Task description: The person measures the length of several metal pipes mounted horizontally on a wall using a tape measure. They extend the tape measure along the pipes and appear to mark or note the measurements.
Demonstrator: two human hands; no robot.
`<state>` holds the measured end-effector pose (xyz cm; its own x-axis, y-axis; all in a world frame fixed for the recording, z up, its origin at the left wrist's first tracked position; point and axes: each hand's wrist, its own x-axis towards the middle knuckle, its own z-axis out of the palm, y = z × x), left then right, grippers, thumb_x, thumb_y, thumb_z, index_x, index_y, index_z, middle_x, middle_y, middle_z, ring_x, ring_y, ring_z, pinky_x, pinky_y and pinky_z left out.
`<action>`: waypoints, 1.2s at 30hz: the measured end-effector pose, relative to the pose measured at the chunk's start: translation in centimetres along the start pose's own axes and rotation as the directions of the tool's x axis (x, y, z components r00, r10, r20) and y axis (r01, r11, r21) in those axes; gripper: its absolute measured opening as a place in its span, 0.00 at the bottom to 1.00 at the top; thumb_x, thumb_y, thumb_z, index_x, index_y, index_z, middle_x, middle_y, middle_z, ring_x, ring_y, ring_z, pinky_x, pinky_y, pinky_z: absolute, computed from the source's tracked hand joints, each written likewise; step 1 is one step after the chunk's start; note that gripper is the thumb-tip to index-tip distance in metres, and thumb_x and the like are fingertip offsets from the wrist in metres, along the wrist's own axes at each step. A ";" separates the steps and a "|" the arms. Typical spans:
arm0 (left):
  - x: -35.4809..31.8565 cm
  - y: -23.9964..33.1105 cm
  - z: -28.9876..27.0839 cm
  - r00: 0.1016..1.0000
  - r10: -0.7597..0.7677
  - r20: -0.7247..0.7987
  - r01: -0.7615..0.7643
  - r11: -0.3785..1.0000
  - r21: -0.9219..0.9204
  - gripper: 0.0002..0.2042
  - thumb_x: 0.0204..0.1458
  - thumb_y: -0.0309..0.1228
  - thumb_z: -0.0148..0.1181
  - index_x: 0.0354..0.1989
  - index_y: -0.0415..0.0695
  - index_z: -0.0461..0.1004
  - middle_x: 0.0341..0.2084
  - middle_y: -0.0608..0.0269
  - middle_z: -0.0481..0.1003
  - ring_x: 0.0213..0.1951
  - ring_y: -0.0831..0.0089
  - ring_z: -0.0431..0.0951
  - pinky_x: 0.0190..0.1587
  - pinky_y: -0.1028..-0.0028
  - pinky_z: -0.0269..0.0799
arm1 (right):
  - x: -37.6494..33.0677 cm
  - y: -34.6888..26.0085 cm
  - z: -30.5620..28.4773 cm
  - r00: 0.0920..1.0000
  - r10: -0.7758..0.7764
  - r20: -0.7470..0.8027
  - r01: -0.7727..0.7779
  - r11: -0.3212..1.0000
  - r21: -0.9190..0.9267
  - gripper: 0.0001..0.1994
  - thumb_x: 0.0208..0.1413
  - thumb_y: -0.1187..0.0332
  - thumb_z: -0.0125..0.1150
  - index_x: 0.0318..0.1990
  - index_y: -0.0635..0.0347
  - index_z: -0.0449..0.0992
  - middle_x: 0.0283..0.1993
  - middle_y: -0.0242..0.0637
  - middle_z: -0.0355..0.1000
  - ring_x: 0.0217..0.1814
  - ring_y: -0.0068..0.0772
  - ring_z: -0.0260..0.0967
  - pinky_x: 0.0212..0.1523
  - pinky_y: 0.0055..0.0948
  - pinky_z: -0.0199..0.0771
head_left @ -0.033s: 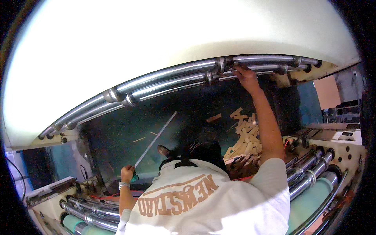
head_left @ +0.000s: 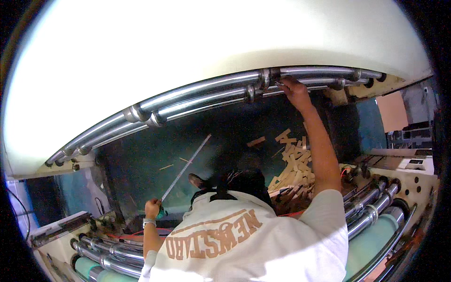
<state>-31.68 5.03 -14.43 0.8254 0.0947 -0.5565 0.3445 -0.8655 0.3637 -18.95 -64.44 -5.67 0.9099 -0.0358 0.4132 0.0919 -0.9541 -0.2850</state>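
My left hand (head_left: pixel 153 208), with a pale band at its wrist, is closed round the green case of a tape measure (head_left: pixel 162 212). The measure's long blade (head_left: pixel 186 167) sticks out stiffly, slanting away to the right over the dark floor. Stretched out far ahead, my right hand (head_left: pixel 295 91) has its fingers bent at a dark collar (head_left: pixel 270 78) on the upper polished steel shaft (head_left: pixel 202 87). What those fingers grip, if anything, is too small and hidden to tell. Beside it, a second collar (head_left: pixel 251 94) sits on the lower shaft (head_left: pixel 206 101).
A large white machine cover (head_left: pixel 225 33) overhangs the shafts. Many cut cardboard scraps (head_left: pixel 295 167) lie heaped on the floor at right, with a few loose strips (head_left: pixel 256 141). Behind me are more steel shafts (head_left: pixel 371 211) and pale green rollers (head_left: pixel 376 239), with an orange hose (head_left: pixel 112 236).
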 end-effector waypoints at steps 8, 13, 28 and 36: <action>2.5 -5.7 6.2 0.999 -0.024 0.047 0.033 0.982 -0.186 0.14 0.44 0.38 0.55 0.24 0.37 0.75 0.17 0.49 0.72 0.22 0.61 0.73 0.27 0.68 0.66 | 2.1 -0.1 -2.1 0.970 -0.145 0.193 0.184 0.963 -0.197 0.12 0.46 0.69 0.56 0.41 0.51 0.72 0.44 0.40 0.68 0.42 0.43 0.68 0.41 0.36 0.70; 3.4 -5.3 8.4 1.000 0.000 0.018 0.002 0.989 -0.150 0.14 0.44 0.39 0.56 0.24 0.37 0.75 0.17 0.48 0.72 0.22 0.61 0.73 0.26 0.67 0.65 | 3.8 -0.5 -3.3 0.929 0.038 0.368 0.049 0.973 -0.225 0.12 0.45 0.68 0.55 0.40 0.50 0.72 0.46 0.40 0.68 0.46 0.43 0.66 0.43 0.38 0.68; 1.7 -6.2 9.6 0.999 -0.037 0.015 0.036 0.998 0.052 0.13 0.43 0.35 0.57 0.21 0.35 0.74 0.15 0.49 0.71 0.21 0.60 0.72 0.26 0.66 0.65 | 6.6 -3.4 -5.7 0.912 -0.191 0.363 0.263 0.951 -0.161 0.09 0.45 0.68 0.54 0.36 0.53 0.73 0.43 0.43 0.68 0.47 0.46 0.62 0.48 0.39 0.62; 1.4 -4.8 8.5 0.971 -0.210 0.115 0.226 0.963 -0.144 0.11 0.45 0.33 0.55 0.21 0.35 0.73 0.15 0.54 0.71 0.20 0.65 0.70 0.26 0.65 0.64 | 3.2 1.4 -2.3 0.912 0.043 0.409 -0.084 0.993 0.083 0.08 0.52 0.65 0.51 0.33 0.60 0.70 0.36 0.45 0.69 0.38 0.47 0.66 0.39 0.39 0.67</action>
<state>-35.93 5.11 -23.29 0.6774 0.2172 -0.7028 0.5826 -0.7417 0.3323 -16.87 -66.58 -2.75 0.9988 0.0477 0.0108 0.0482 -0.9199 -0.3892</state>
